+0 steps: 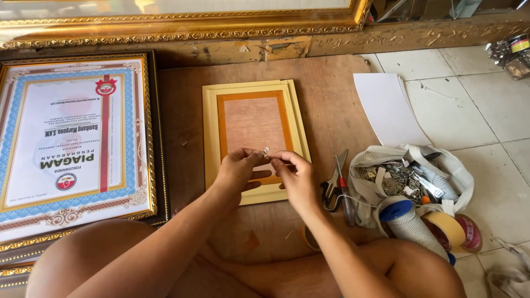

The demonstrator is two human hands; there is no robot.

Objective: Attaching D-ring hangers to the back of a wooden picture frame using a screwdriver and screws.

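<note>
I see a big gilt frame running along the top edge, from ten to one o'clock. Below it a brown board lies on the tiled floor and fills the middle of the view. At nine o'clock a framed certificate with a dark, gold-edged moulding lies flat, touching the board's left side. At the centre, a small yellow frame lies on the board, back side up, with an orange-edged panel set in it.

At two o'clock a white sheet lies half on the board, half on the tiles. At four o'clock a white bag sits open, full of small metal fittings, with a wrapped roll and tape rolls just beside it. Scissors lie between the bag and the yellow frame.

My left hand and right hand meet over the lower half of the yellow frame, at dead centre. The fingers of both hands are pinched together on a tiny metal clip, held just above the panel. The clip is too small for me to tell its exact shape.
</note>
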